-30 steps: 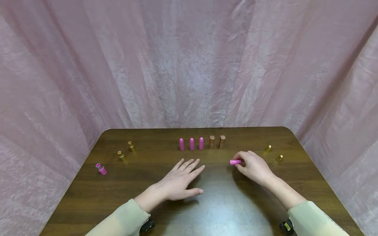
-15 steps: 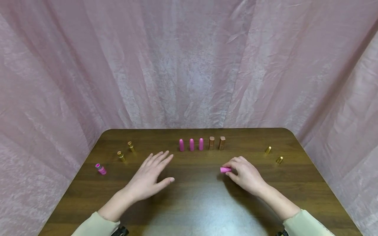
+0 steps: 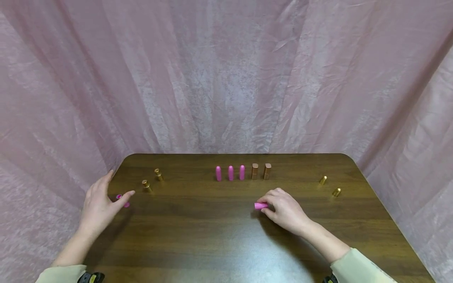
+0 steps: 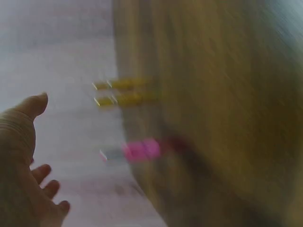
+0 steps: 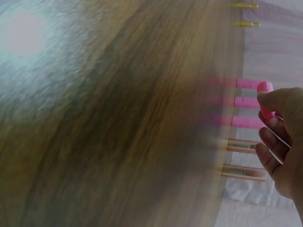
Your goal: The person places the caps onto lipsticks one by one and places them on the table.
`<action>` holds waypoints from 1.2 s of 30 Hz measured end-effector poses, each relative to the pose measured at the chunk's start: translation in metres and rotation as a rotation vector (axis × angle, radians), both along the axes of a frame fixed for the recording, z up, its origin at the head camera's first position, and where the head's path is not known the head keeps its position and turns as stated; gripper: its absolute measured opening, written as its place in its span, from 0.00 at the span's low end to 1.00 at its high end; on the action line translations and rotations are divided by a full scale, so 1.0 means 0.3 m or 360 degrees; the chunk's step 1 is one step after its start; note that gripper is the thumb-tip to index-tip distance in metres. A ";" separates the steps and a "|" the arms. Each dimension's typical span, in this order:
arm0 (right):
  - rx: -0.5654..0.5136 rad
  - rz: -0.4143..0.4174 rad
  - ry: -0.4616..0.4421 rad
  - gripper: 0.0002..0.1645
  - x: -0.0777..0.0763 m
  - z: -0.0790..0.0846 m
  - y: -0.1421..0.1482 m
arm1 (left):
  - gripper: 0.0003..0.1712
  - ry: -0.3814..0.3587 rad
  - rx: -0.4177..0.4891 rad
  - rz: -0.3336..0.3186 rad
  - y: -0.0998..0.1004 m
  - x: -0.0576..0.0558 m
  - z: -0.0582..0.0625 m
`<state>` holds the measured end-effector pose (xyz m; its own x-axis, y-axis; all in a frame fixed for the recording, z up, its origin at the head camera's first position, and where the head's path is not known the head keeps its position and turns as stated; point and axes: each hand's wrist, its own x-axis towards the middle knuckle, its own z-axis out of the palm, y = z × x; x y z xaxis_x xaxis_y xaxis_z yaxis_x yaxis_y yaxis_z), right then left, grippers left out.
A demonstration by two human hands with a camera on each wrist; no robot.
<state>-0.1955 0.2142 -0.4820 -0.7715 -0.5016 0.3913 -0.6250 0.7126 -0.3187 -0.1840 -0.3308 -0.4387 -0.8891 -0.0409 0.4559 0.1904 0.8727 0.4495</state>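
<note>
My right hand (image 3: 284, 208) pinches a pink lipstick cap (image 3: 260, 206) between thumb and fingers, over the middle right of the table. In the right wrist view the cap (image 5: 266, 99) sits at the thumb tip. At the table's left side my left hand (image 3: 99, 208) is spread, its thumb apart from the fingers. An uncapped pink lipstick tube (image 3: 127, 204) with a silvery collar stands there, partly hidden behind the left thumb. The left wrist view, blurred, shows the tube (image 4: 142, 149) upright on the table, apart from the left hand's fingers.
Two uncapped gold lipstick tubes (image 3: 146, 185) stand just beyond the left hand. At the back middle, three pink capped lipsticks (image 3: 231, 173) and two rose-gold ones (image 3: 254, 171) form a row. Two gold caps (image 3: 336, 192) stand at the right. A pink curtain (image 3: 226, 78) hangs behind the table.
My left hand has swept left from the table's middle to the pink tube. My right hand, holding the pink cap, has shifted left and slightly nearer.
</note>
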 end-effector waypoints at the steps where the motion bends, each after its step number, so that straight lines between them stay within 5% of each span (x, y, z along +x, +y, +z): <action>1: 0.0000 0.0005 0.0003 0.12 0.000 0.001 -0.005 | 0.59 -0.0094 0.0043 0.0043 -0.029 0.005 -0.014; 7: -0.0003 0.0046 0.0014 0.12 0.000 0.004 -0.029 | 0.58 -0.0596 0.0209 0.0124 -0.137 0.019 -0.107; 11: -0.0003 0.0054 0.0021 0.11 0.003 0.004 -0.030 | 0.51 -0.0735 0.0235 0.0084 -0.158 0.005 -0.149; 23: 0.0033 0.0045 0.0005 0.11 0.012 -0.004 -0.021 | 0.36 -0.0604 0.0135 0.0173 -0.162 -0.021 -0.208; 36: 0.0027 0.0039 -0.0006 0.12 0.012 -0.013 -0.018 | 0.35 -0.0586 0.0080 0.0272 -0.167 -0.027 -0.230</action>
